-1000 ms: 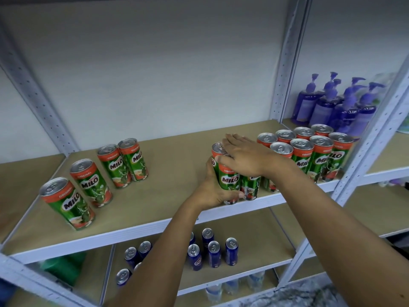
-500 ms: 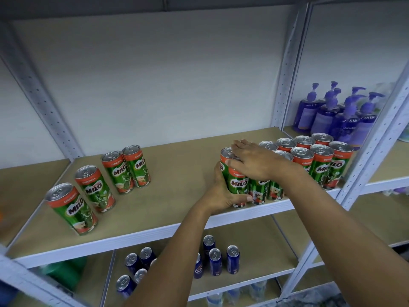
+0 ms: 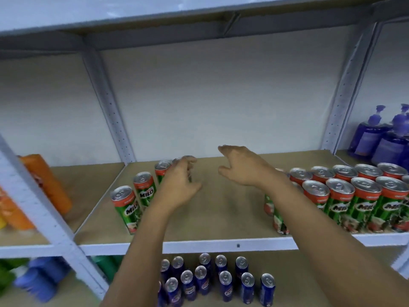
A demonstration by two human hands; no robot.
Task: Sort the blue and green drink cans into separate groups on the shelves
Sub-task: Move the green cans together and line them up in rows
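Several green Milo cans point(image 3: 363, 196) stand packed together at the right end of the middle shelf point(image 3: 221, 245). A short diagonal row of green cans point(image 3: 124, 207) stands at the left of the same shelf. My left hand point(image 3: 179, 187) hovers by the far end of that row with loosely curled fingers close to the last can top point(image 3: 181, 160); it holds nothing that I can see. My right hand point(image 3: 239, 167) floats open over the bare middle of the shelf. Blue cans point(image 3: 221, 282) stand grouped on the shelf below.
Purple pump bottles point(image 3: 376, 142) stand at the far right behind the green cans. Orange packets point(image 3: 46, 180) lean in the bay to the left. Blue and green items point(image 3: 37, 280) lie at the lower left. A metal upright point(image 3: 106, 103) divides the bays.
Both hands have let go of the green cans at the right group and swung left across the shelf. The view has also turned left and up.
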